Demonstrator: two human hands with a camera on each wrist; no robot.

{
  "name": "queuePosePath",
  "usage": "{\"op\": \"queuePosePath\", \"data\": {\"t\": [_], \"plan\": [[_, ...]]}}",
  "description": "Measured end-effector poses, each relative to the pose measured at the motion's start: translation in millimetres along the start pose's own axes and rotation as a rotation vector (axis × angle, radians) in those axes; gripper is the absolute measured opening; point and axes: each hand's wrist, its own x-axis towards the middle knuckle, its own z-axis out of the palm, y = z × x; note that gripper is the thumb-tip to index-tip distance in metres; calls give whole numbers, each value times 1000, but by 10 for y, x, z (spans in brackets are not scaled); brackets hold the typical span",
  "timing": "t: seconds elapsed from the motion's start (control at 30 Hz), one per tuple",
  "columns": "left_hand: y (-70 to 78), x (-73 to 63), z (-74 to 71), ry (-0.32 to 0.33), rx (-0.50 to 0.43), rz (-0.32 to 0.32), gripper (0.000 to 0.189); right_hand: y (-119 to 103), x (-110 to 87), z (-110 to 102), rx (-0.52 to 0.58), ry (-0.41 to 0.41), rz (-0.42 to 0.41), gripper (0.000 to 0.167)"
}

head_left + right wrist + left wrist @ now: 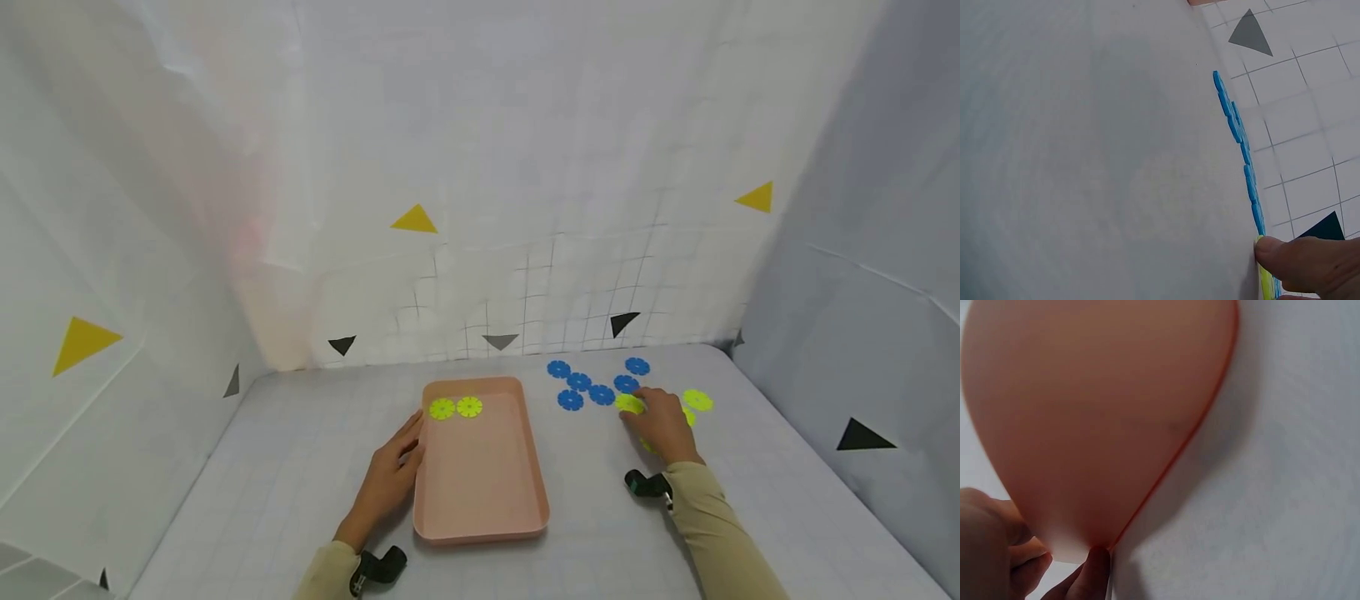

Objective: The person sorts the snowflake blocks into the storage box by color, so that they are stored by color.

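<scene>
My left hand [390, 479] rests against the left wall of a pink rectangular tray [480, 492], its fingertips at the wall. In the left wrist view those fingers touch the pink side [1097, 425] low down. Two yellow-green notched plastic discs [469, 407] lie side by side at the tray's far end. Right of the tray, my right hand [663, 423] pinches a yellow-green notched disc [628, 403] at table level, with the thumb [1279, 253] on its edge in the right wrist view. The hand partly covers other yellow-green discs.
Several blue notched discs [579, 382] lie flat beyond the right hand, some close together. Another yellow-green disc [698, 400] lies to its right. White walls with yellow and black triangles enclose the white table [285, 450] at the back and sides.
</scene>
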Motion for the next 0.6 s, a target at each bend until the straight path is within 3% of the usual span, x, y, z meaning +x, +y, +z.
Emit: {"op": "queuePosePath", "data": {"t": [0.23,0.6], "plan": [[35,12,-8,9,8,34,52,-7,-7,28,0,62,-63,45],[-2,9,14,16,19,35,52,49,-14,43,-33,76,-75,53]]}}
